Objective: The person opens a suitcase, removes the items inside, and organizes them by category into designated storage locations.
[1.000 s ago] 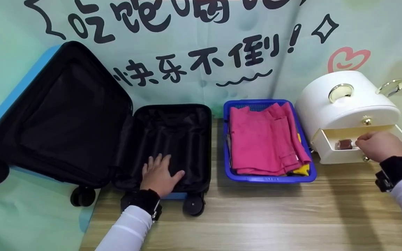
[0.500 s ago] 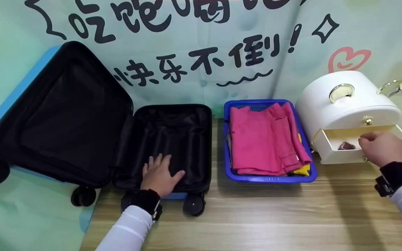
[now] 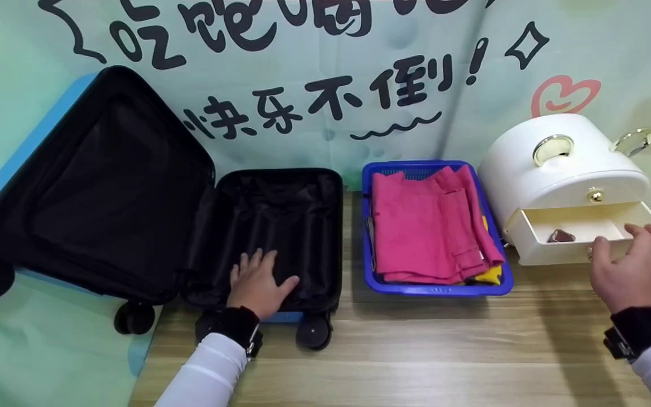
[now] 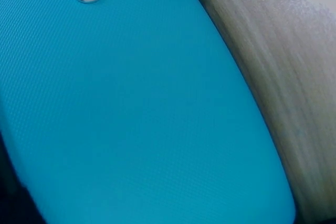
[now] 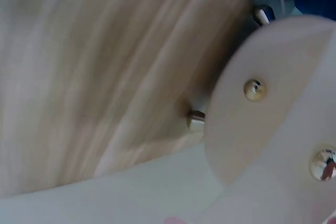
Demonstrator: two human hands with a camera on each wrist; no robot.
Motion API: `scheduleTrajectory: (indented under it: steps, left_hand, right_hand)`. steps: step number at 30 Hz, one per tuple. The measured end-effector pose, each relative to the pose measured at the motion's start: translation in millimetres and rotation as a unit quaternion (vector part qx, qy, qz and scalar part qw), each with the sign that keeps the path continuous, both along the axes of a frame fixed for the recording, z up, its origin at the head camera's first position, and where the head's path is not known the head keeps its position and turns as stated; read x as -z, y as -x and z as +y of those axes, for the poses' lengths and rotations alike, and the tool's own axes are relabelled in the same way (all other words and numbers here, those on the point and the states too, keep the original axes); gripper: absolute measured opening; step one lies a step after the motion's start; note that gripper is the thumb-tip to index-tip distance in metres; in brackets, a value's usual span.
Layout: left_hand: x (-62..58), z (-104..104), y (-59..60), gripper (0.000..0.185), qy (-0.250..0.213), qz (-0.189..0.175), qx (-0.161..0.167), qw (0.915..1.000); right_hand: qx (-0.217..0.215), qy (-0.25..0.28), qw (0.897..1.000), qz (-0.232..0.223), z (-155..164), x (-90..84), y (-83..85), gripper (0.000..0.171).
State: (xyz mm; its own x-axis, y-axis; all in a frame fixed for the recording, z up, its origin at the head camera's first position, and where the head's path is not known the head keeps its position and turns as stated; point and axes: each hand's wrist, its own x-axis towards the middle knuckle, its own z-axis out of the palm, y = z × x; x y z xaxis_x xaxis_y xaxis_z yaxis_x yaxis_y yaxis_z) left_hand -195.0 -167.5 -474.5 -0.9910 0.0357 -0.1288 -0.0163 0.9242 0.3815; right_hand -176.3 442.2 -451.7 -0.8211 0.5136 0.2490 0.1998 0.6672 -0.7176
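My left hand [image 3: 260, 289] lies with spread fingers over the near edge of the right half of an open suitcase [image 3: 325, 249]. The left wrist view shows the suitcase's blue outer shell [image 4: 152, 98]. My right hand [image 3: 633, 270], thumb and fingers apart and holding nothing, is at the front of a pulled-out drawer [image 3: 557, 253] of a white cosmetics organizer [image 3: 574, 161]. Inside the drawer, toward its left, lies a small dark-red bottle [image 3: 561, 236] that looks like nail polish. The right wrist view shows a gold knob [image 5: 255, 90] on the organizer's front.
Between suitcase and organizer stands a blue basket [image 3: 438, 290] with folded pink clothing [image 3: 416, 226] and something yellow [image 3: 489, 276] beneath. All stand on a wood-grain table [image 3: 444, 350] before a printed backdrop [image 3: 325, 130]. The suitcase's open lid [image 3: 105, 186] leans at the left.
My right hand held the bottle by its cap, let it go in the drawer, then drew back toward me with its fingers parting. The left hand has stayed in place.
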Motion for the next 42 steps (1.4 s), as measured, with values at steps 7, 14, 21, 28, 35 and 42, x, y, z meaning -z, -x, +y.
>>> scheduleTrajectory:
  steps: [7, 14, 21, 28, 35, 42]
  left_hand:
    - [0.3, 0, -0.3, 0.084, 0.003, -0.002, -0.001, 1.0]
    - [1.9, 1, -0.7, 0.084, 0.002, 0.003, -0.002, 1.0]
    - [1.7, 1, -0.8, 0.083, 0.002, 0.008, -0.006, 1.0]
    - [-1.0, 2, -1.2, 0.084, 0.006, 0.004, -0.005, 1.0]
    - [0.1, 1, -1.0, 0.084, 0.006, 0.003, -0.006, 1.0]
    - [0.6, 2, -0.2, 0.085, 0.006, 0.004, -0.003, 1.0]
  right_hand:
    - [0.039, 0.043, 0.998, -0.037, -10, 15.7, -6.2, 0.078]
    - [0.019, 0.104, 0.991, -0.077, -7, 22.1, -0.4, 0.077]
    - [-0.035, 0.069, 0.99, -0.118, -4, 22.9, 5.5, 0.059]
    - [-0.028, 0.041, 0.99, -0.131, -5, 17.4, 17.5, 0.052]
    - [-0.02, 0.023, 0.991, -0.134, -5, 13.8, 30.2, 0.052]
    - [-0.021, 0.016, 0.989, -0.142, -3, 10.9, 39.6, 0.053]
